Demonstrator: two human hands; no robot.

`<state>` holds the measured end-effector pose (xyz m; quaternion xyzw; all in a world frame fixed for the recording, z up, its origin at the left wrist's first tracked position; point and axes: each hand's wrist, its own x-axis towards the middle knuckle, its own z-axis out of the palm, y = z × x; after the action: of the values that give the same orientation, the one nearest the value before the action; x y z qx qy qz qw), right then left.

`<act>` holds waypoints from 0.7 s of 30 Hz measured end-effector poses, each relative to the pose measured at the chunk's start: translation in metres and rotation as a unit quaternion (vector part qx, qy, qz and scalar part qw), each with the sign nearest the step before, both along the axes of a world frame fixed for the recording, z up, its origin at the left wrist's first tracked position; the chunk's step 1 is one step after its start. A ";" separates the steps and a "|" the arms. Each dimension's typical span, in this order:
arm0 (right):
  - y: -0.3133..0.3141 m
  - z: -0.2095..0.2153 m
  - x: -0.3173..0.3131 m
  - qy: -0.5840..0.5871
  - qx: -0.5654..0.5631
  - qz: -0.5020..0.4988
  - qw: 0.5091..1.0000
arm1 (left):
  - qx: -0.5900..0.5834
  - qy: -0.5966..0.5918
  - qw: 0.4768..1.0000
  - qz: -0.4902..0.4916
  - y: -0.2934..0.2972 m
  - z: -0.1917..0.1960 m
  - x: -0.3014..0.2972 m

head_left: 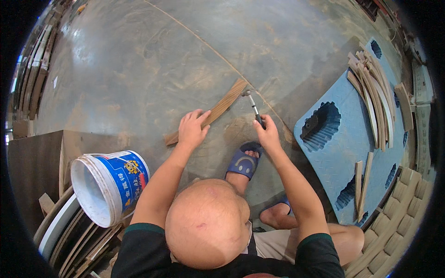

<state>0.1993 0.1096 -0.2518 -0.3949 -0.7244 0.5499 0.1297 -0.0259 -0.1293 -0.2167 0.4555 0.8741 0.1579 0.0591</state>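
Observation:
On the concrete floor in front of me lies a narrow brown wooden strip (pixel 227 98), slanting from lower left to upper right. My left hand (pixel 193 129) rests on it, fingers spread over its edge and thumb along the near side. In my right hand (pixel 267 133) is a hammer (pixel 252 104), gripped by its black handle. Its metal head is close to the far end of the strip; whether the two touch I cannot tell.
A blue and white bucket (pixel 111 185) lies tilted at left above curved boards (pixel 69 241). On the right, a blue plastic pallet (pixel 320 171) with dark openings carries curved wooden slats (pixel 378 102) and two short pieces (pixel 364 185). My sandalled foot (pixel 244 162) stands between my arms.

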 end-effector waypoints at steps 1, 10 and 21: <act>0.011 -0.012 0.004 0.007 -0.041 -0.010 0.999 | -0.016 0.015 1.000 -0.023 0.005 -0.006 -0.002; 0.047 0.001 -0.024 -0.079 0.026 0.067 0.994 | -0.078 0.061 0.993 -0.067 -0.003 -0.015 -0.008; 0.044 -0.029 -0.019 -0.027 0.049 0.020 0.998 | -0.048 0.094 0.994 -0.042 -0.046 -0.034 -0.005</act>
<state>0.1805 0.1537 -0.2807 -0.3878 -0.7617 0.5054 0.1186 -0.0309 -0.1751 -0.2505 0.5011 0.8625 0.0699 0.0050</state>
